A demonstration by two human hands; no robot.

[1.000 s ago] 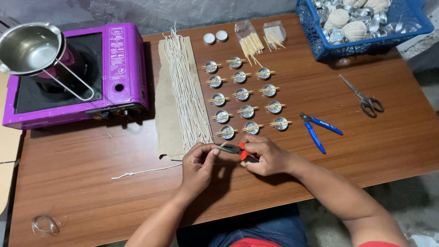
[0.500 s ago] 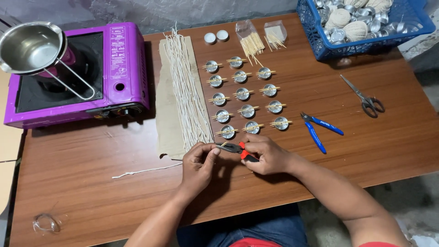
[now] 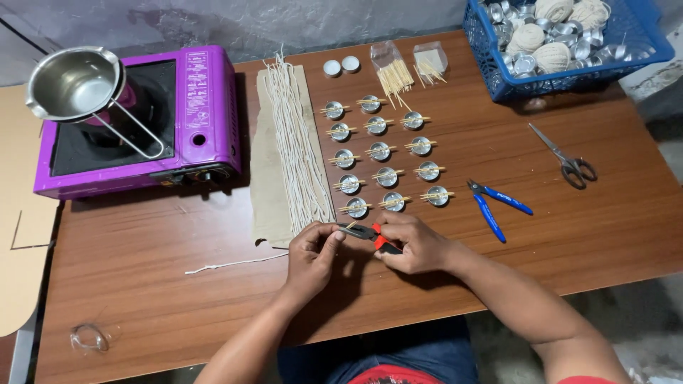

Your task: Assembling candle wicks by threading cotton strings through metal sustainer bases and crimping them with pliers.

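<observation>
Nearest the viewer, the right hand [image 3: 416, 245] grips the red-handled steel pliers [image 3: 366, 232], fingers closed round the handles. The left hand [image 3: 311, 254] pinches a small item at the plier tips, fingertips together; the item itself is too small to identify. The step in hand appears to be crimping or fitting a wick piece. The next move would call for steady pressure and a firm pinch. Just beyond the hands lie rows of small round metal cups [image 3: 386, 176], each bridged by wooden sticks. Left of these, pale wick strings [image 3: 295, 146] rest on brown paper [image 3: 265, 186]. Right of the right hand lie blue-handled cutters [image 3: 493, 203] and, further off, steel scissors [image 3: 565, 158]. Farthest stand a purple portable stove [image 3: 203, 117] and a blue plastic basket [image 3: 569, 70].
</observation>
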